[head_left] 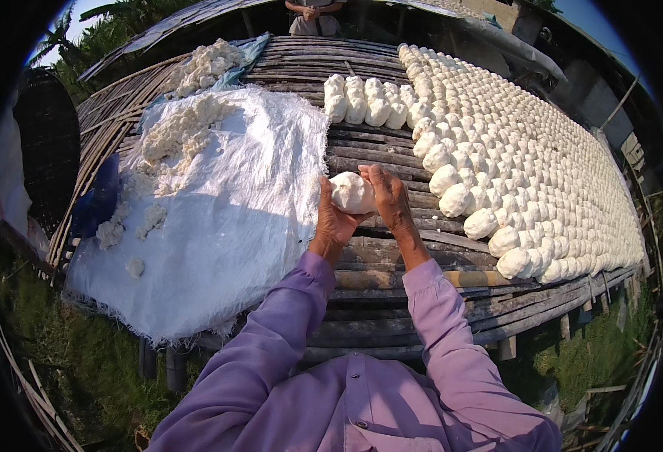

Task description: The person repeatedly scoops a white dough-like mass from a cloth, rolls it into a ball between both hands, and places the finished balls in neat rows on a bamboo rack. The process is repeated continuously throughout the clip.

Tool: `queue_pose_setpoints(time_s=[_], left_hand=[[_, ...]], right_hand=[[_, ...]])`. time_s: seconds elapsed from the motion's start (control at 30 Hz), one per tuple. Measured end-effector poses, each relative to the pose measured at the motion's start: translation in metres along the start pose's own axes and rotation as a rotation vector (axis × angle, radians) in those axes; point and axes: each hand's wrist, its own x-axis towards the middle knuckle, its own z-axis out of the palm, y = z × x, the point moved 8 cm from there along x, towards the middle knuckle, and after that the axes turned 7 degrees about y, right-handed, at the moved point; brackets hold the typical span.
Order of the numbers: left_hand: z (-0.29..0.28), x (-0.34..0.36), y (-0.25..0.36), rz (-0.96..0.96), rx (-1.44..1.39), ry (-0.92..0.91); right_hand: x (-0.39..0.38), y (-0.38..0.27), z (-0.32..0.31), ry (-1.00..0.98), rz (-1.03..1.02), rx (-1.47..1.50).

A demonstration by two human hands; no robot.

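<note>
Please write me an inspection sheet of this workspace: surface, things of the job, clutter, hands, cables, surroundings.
Surface: bamboo slat platform, raised above grass.
Job's things: white dough ball; rows of shaped balls to the right.
Clutter: white woven sheet with crumbly white lumps; second pile further back.
Hands: left hand and right hand press the ball between them.
Cables: nothing seen.
Surroundings: another person at the far end; trees, roofs.

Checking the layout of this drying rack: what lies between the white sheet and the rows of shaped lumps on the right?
In the head view, bare bamboo slats, and above them both hands, left and right, pressing one white lump.
</note>
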Motion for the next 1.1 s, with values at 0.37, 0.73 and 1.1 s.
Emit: queue_pose_setpoints(time_s=[0.37, 0.73, 1.1], left_hand=[[0.011, 0.007, -0.103, -0.312, -0.015, -0.009], [0.043, 0.015, -0.148, -0.197, 0.199, -0.117], [0.040, 0.008, -0.178, -0.394, 0.124, -0.016]], right_hand=[[-0.035, 0.091, -0.077, 0.497, 0.109, 0.253], [-0.050, 0.065, -0.113, 0.293, -0.189, -0.482], [-0.077, 0.087, -0.161, 0.466, 0.058, -0.044]])
